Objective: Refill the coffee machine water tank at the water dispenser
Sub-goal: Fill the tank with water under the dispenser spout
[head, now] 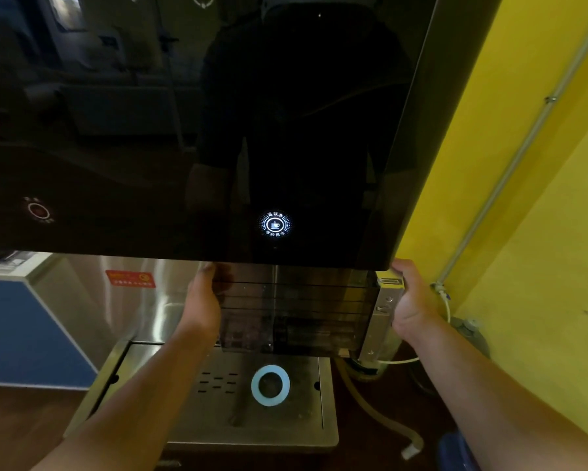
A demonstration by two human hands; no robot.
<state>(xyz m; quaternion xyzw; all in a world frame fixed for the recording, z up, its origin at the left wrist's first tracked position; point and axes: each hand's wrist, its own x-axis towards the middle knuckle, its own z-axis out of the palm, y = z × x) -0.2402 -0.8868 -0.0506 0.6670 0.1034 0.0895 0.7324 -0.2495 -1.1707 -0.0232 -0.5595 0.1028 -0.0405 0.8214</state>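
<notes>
1. Beneath the lower edge of the water dispenser's glossy black front panel (183, 130), the water tank (296, 314) is held level between two bare hands, above the drip tray (217, 419).
2. A smoky, dark-tinted see-through box is what is seen: its front face is crossed by several thin horizontal ribs, and darker internal fittings are made out through its lower part.
3. Whether any water is inside cannot be told through the dark plastic.
4. Its top rim is hidden behind the panel's edge, while its base hangs clear of the tray.
5. The tank's left end is clasped by the left hand (202, 300), palm pressed flat to the wall; the fingers are wrapped behind the tinted plastic and seen only dimly through it.
6. The right end is gripped by the right hand (409, 300), closed around a pale metallic bracket-like piece (384, 311) at that side, thumb uppermost; whether that piece belongs to the tank or the dispenser cannot be told.
7. Above the tank, a round cup-icon button (274, 225) is lit white on the panel, and a dim red ring (38, 210) is seen far to its left.
8. On the steel tray directly below the tank, a pale blue ring (270, 385) is marked, with drain slots (217, 382) beside it.
9. A yellow wall (523, 232) is seen at the right.
</notes>
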